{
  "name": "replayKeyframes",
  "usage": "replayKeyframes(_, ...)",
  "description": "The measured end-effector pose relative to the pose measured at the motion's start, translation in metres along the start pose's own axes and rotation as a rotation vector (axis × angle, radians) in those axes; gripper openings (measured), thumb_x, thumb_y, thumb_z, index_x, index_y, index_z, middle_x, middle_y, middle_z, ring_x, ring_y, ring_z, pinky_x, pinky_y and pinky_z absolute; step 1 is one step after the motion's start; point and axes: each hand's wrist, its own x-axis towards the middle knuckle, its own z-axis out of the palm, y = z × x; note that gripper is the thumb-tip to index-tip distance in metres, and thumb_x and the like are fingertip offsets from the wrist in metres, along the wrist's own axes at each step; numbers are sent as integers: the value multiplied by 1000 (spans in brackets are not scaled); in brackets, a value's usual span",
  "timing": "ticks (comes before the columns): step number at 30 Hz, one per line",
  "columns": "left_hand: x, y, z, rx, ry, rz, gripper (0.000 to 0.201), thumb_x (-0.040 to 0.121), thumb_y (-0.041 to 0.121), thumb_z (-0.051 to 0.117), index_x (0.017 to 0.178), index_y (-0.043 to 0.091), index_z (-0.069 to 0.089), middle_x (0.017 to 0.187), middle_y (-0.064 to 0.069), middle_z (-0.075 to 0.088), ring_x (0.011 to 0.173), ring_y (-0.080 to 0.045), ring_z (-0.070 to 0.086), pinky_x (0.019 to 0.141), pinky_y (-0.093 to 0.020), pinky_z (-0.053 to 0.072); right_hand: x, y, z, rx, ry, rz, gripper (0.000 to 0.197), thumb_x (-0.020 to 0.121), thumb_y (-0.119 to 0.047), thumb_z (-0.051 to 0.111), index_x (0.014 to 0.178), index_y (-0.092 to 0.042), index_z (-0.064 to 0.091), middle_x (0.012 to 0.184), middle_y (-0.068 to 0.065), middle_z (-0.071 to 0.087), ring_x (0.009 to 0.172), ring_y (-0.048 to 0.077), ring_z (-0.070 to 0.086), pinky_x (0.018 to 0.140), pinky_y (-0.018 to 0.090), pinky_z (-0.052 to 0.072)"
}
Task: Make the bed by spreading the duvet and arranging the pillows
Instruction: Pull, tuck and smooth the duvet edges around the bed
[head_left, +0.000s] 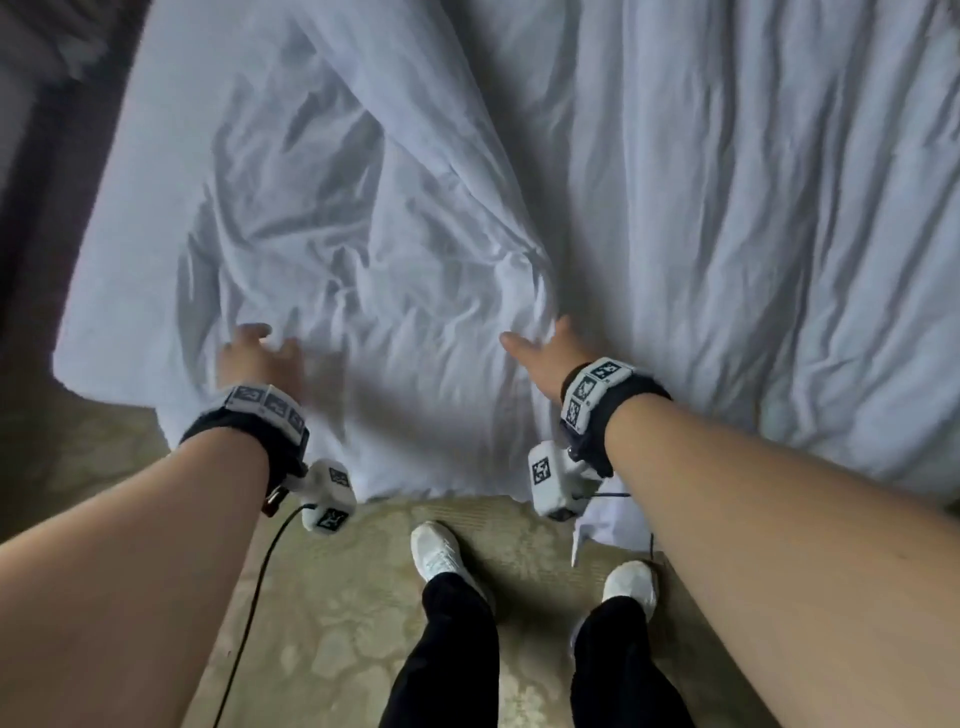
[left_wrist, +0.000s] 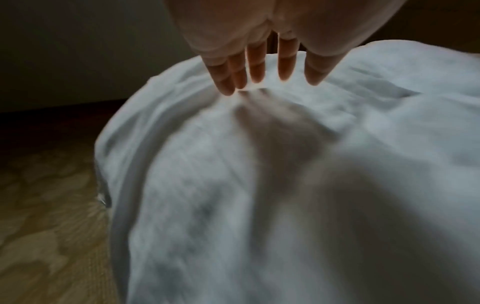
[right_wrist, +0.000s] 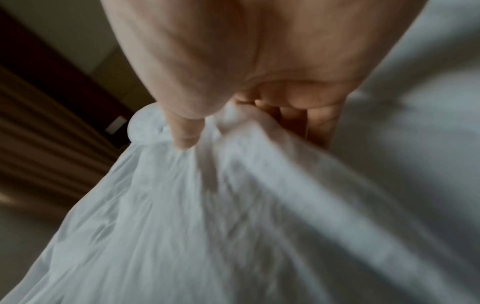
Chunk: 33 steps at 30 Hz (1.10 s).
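Note:
A crumpled white duvet lies bunched over the left part of the bed, its near edge hanging towards the floor. My left hand reaches onto its near left part. The left wrist view shows that hand with straight, spread fingers whose tips touch the duvet. My right hand is at a raised fold in the middle. Seen from the right wrist, that hand pinches the fold of duvet between its thumb and curled fingers. No pillow is in view.
A wrinkled white sheet covers the right side of the bed. I stand on patterned beige carpet at the bed's edge, in white shoes. A black cable hangs from my left wrist. Dark furniture runs along the left.

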Motion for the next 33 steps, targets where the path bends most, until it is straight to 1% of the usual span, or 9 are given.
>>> replayKeyframes(4,59,-49,-30,-18,69,-151,69,85,47,67,141,11,46,138,-21,54,123,-42,57,105,-49,47,8,-13,37,177,215,129,62,101,-54,45,139,-5,44,142,18,53,127,36,54,99,38,41)
replayKeyframes(8,104,-69,-47,-2,-91,-246,99,66,62,76,139,13,32,123,-23,56,107,-48,61,95,-58,50,10,-10,31,263,426,145,52,105,-48,38,126,-3,55,132,20,59,118,37,56,87,35,38)
replayKeyframes(10,108,-79,-42,66,-249,-236,85,78,67,72,133,8,48,120,-28,59,102,-45,62,93,-52,51,7,1,27,168,489,189,52,106,-45,37,127,-2,56,134,22,59,121,39,56,94,37,41)
replayKeyframes(14,110,-104,-36,144,-292,-56,63,92,65,58,110,6,65,102,-23,65,95,-41,61,81,-39,42,8,-3,28,47,460,314,43,108,-32,40,137,-1,49,141,22,54,128,38,53,100,37,40)
replayKeyframes(17,111,-106,-51,130,-303,-113,84,88,75,54,124,-1,60,121,-30,63,111,-46,61,92,-45,44,5,-18,22,-54,360,391,39,103,-15,47,138,1,44,142,25,50,128,38,51,101,39,41)
replayKeyframes(20,100,-94,-75,111,-377,-190,88,94,71,49,132,-8,58,131,-30,62,120,-44,59,100,-44,43,-14,-41,15,-142,368,420,42,99,-15,46,140,-4,41,144,24,42,130,42,46,107,46,40)
replayKeyframes(24,79,-47,-130,110,-401,-127,85,96,71,44,134,-4,56,132,-27,62,117,-42,60,94,-43,42,-47,-90,-12,-96,379,313,51,98,-18,48,147,-14,36,144,20,41,127,42,49,106,49,45)
replayKeyframes(26,67,-21,-169,67,-411,-46,81,98,70,37,123,-3,62,126,-24,66,107,-39,63,92,-41,45,-69,-120,-32,-29,398,225,54,98,-20,50,149,-15,34,146,19,43,128,41,50,104,45,45)
replayKeyframes(33,43,49,-306,-398,-368,43,61,96,66,47,105,7,58,105,-13,66,100,-36,70,95,-52,57,-160,-225,-88,95,462,-45,52,97,-26,53,146,-11,41,145,16,50,124,36,55,98,38,47)
